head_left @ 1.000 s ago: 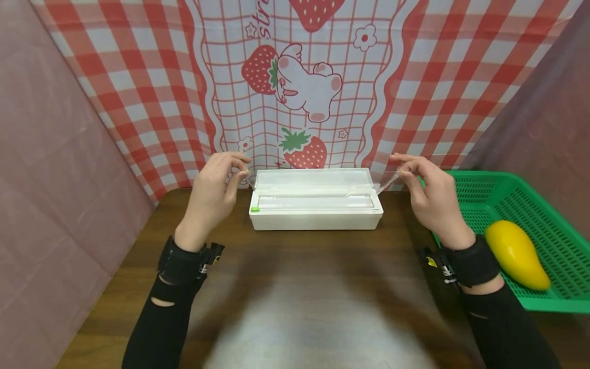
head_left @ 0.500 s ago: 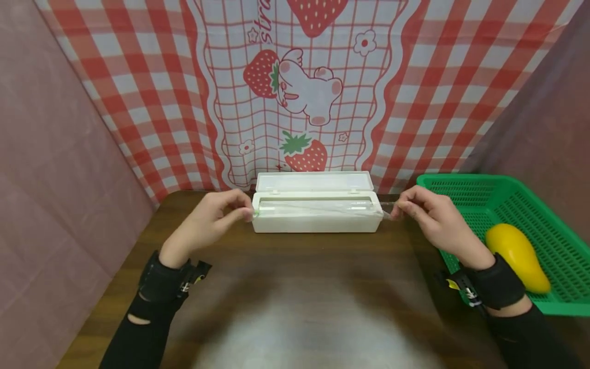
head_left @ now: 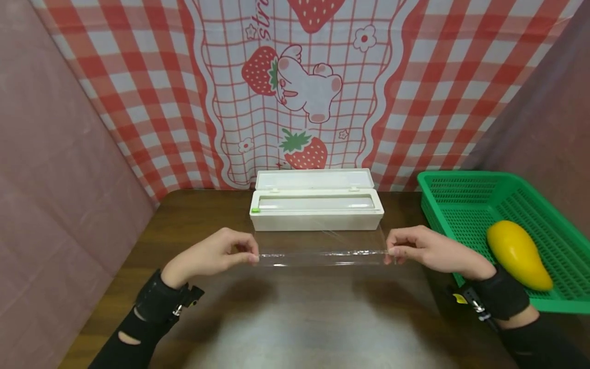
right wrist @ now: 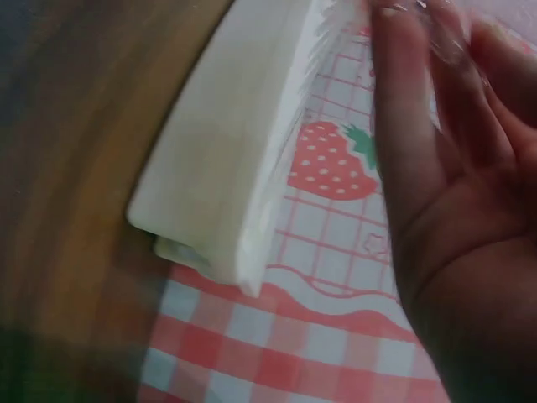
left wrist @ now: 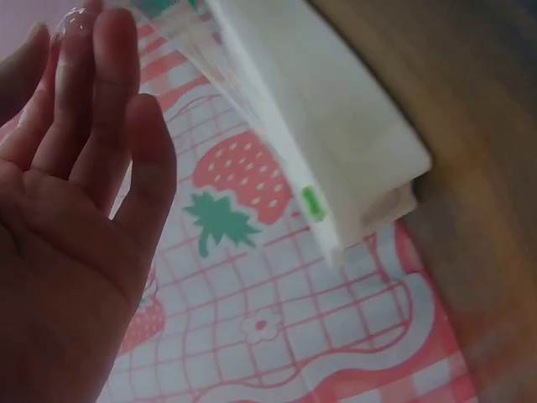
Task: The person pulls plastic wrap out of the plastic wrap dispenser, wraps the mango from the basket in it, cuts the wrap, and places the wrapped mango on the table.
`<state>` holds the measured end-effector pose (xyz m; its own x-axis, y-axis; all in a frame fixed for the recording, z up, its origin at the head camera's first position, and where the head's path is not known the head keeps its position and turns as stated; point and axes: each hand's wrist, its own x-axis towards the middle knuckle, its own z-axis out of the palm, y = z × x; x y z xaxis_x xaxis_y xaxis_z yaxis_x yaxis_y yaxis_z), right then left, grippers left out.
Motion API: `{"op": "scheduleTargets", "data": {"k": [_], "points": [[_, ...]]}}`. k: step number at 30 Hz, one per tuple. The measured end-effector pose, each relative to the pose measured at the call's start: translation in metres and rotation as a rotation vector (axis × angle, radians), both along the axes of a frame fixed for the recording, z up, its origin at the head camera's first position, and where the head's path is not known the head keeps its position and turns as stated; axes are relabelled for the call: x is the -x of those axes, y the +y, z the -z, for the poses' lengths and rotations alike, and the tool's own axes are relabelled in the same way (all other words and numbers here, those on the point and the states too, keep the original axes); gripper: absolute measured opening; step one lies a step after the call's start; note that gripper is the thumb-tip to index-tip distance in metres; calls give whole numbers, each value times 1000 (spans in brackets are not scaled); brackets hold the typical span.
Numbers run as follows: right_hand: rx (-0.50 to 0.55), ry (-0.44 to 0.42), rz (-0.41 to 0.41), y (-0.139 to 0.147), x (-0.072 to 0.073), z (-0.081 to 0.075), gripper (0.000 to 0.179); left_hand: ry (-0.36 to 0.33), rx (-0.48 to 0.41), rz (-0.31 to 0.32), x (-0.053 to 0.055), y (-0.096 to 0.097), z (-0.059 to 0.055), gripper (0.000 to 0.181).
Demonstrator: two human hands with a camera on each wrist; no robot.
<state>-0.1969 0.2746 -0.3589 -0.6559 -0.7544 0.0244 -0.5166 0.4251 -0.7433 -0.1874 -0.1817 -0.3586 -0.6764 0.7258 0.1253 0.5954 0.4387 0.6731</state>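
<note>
While the white box (head_left: 315, 222) sat on the counter (head_left: 304, 323), lid (head_left: 315, 179) up, I had my left hand (head_left: 214, 256) and right hand (head_left: 430, 248) both pinched closed on opposite ends of clear plastic wrap (head_left: 322, 258), stretched pretty straight in front of it.

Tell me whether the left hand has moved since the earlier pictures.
Yes, nearer the viewer: the left hand, earlier beside the white box, is now past its front.

Behind the left hand (head_left: 212, 258) and right hand (head_left: 433, 249) sit black wristbands (head_left: 156, 296) with silvery fittings (head_left: 177, 310), the right bearing a yellow patch (head_left: 459, 299), then black sleeves (head_left: 546, 344).
</note>
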Motion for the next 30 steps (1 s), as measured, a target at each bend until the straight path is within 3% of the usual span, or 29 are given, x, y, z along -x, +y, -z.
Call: {"op": "scheduleTargets", "data": {"k": [5,11,15,20,27,30], "points": [[-73,-17,-98,-2,-2,15,8,43,61,63,-2,0,24,7],[-75,70,-168,-8,-6,27,9,140,134,137,-8,8,42,6],[-69,117,-188,-12,-8,39,12,168,249,117,-13,14,50,8],[-96,202,-140,-16,-13,53,10,156,377,91,-18,21,56,12],[-137,456,-104,-22,-20,63,11,167,432,48,-22,25,63,13],[-146,488,-99,-23,-23,65,13,147,439,37,-23,24,66,12]]}}
